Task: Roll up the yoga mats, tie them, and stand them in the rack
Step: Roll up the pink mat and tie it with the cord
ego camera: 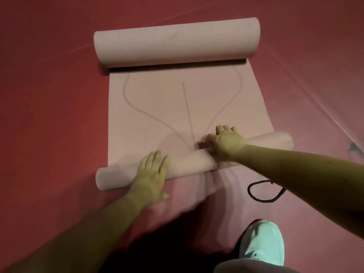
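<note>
1 pale pink foam yoga mat [167, 107] lay on the red floor [49, 95], 2 ends rolled. your left hand [151, 174] and right hand [226, 142] pressed flat-fingered on the near roll [189, 162]; 1 black cord loop [254, 196] nearby.

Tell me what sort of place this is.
Probably a yoga or exercise studio, though no walls show: a pink yoga mat lies partly rolled on a red floor covering, a black cord loop beside it.
</note>
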### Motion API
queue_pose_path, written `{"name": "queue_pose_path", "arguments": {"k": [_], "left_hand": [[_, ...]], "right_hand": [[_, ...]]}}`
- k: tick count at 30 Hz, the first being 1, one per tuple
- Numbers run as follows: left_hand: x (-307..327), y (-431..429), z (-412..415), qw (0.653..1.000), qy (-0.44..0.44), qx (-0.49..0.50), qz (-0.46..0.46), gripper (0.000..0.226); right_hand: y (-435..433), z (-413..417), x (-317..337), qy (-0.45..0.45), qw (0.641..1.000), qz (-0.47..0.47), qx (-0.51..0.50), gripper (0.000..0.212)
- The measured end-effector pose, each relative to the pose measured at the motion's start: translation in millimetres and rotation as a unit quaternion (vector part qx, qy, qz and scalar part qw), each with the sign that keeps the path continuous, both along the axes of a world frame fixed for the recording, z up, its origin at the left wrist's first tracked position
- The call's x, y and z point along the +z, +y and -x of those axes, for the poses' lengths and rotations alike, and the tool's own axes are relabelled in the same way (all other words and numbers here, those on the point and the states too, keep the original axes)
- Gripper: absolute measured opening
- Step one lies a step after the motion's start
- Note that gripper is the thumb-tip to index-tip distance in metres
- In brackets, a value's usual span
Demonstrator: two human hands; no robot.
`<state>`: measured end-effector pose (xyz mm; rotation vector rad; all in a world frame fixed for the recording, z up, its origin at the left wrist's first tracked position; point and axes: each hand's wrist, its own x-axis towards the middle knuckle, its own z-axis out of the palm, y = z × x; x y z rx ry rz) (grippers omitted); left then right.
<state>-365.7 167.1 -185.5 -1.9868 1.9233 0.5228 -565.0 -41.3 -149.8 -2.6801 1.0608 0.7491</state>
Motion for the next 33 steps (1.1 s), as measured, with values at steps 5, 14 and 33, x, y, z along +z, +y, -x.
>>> {"name": "queue_pose_path", "arguments": {"k": [5,14,33], "left_hand": [[3,-63,-37,0.997,0.05,0.034,-0.056,0.122],[-8,-30,-18,0.989,-0.128,0.039,0.065,0.127],[17,-7,6,0.978,0.083,0.002,-0.19,0.116]], "right_hand": [[73,24,-13,-0.06,0.996,0.041,-0.044,0.103],[-21,-25,-12,0.004,0.998,-0.06,-0.011,0.115],[53,75,-32,-0.171,0.982,0.022,0.08,0.084]]}}
